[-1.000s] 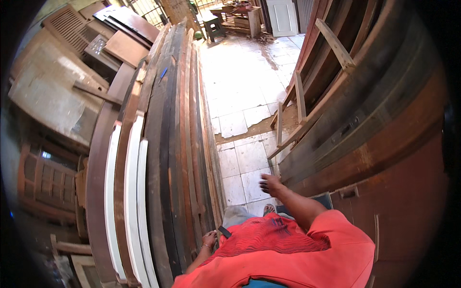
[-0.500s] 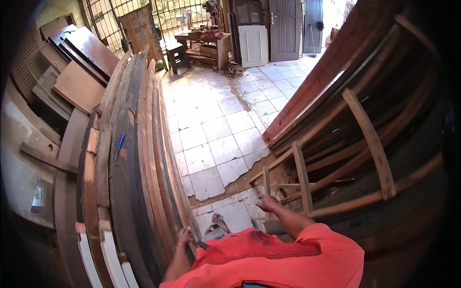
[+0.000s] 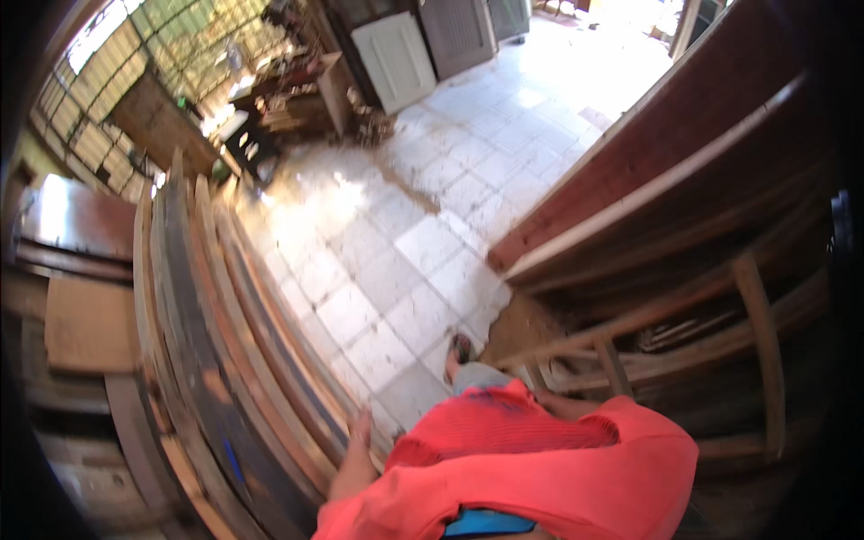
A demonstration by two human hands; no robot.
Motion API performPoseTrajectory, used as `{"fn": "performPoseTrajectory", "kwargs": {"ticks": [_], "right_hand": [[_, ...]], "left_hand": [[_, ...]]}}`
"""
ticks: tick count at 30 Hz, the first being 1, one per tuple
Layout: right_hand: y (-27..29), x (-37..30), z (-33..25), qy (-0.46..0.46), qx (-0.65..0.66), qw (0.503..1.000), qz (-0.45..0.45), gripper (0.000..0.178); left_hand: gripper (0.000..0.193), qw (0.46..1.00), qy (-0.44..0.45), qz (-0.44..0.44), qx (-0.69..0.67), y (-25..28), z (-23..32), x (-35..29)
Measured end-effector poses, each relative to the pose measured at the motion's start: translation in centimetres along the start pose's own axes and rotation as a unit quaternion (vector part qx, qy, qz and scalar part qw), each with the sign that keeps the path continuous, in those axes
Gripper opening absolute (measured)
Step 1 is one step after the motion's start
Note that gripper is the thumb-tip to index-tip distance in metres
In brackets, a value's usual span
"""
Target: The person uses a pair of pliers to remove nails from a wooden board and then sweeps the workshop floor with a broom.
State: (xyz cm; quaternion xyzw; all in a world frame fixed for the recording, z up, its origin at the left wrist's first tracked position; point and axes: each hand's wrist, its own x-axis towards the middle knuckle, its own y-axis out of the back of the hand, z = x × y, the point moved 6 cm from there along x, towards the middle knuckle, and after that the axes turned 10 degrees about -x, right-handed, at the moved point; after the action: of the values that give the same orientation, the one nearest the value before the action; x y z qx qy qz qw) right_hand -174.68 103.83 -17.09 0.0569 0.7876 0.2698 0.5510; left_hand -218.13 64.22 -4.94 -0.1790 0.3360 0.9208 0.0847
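My left hand (image 3: 361, 427) hangs low at my side, next to the near edge of a long stack of wooden boards (image 3: 247, 346). Blur hides its fingers, and whether it touches the wood is unclear. Of my right arm, only part of the forearm (image 3: 569, 407) shows past the red shirt; the hand itself is hidden. That arm is closest to a wooden frame with crosspieces (image 3: 611, 367). On a dark board in the left stack lies a slim blue object (image 3: 234, 463), pen-like and smeared by motion.
Red-brown planks (image 3: 576, 202) lean along the right. White floor tiles (image 3: 432, 261) run between the stacks, with a broken edge beside bare brown ground (image 3: 522, 328). Farther off are a cluttered workbench (image 3: 333, 94), a black stool (image 3: 247, 144) and a white door panel (image 3: 393, 58).
I have stepped forward between the stacks, and the view has turned to the right. The blue object has slid nearer in the picture. My right hand has passed out of sight behind the shirt.
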Motion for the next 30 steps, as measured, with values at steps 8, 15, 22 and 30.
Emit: {"fn": "performPoseTrajectory", "kwargs": {"ticks": [8, 15, 22, 30], "right_hand": [[32.1, 17.7, -18.1, 0.132, -0.249, 0.941, 0.19, 0.033], [59.6, 20.6, -39.0, 0.108, 0.139, 0.943, 0.281, 0.055], [64.3, 32.8, -31.8, 0.002, 0.068, 0.962, 0.264, 0.047], [67.6, 27.3, -24.3, -0.261, 0.235, 0.915, 0.198, 0.048]], "left_hand": [[0.046, 0.97, 0.097, -0.218, 0.051, -7.8, 9.0, 9.3], [0.038, 0.966, 0.089, -0.224, 0.091, -15.2, 20.2, 22.4], [0.033, 0.909, -0.065, -0.322, 0.256, -27.2, 39.4, 46.8], [0.03, 0.741, -0.464, -0.292, 0.388, -42.9, 76.2, 70.2]]}}
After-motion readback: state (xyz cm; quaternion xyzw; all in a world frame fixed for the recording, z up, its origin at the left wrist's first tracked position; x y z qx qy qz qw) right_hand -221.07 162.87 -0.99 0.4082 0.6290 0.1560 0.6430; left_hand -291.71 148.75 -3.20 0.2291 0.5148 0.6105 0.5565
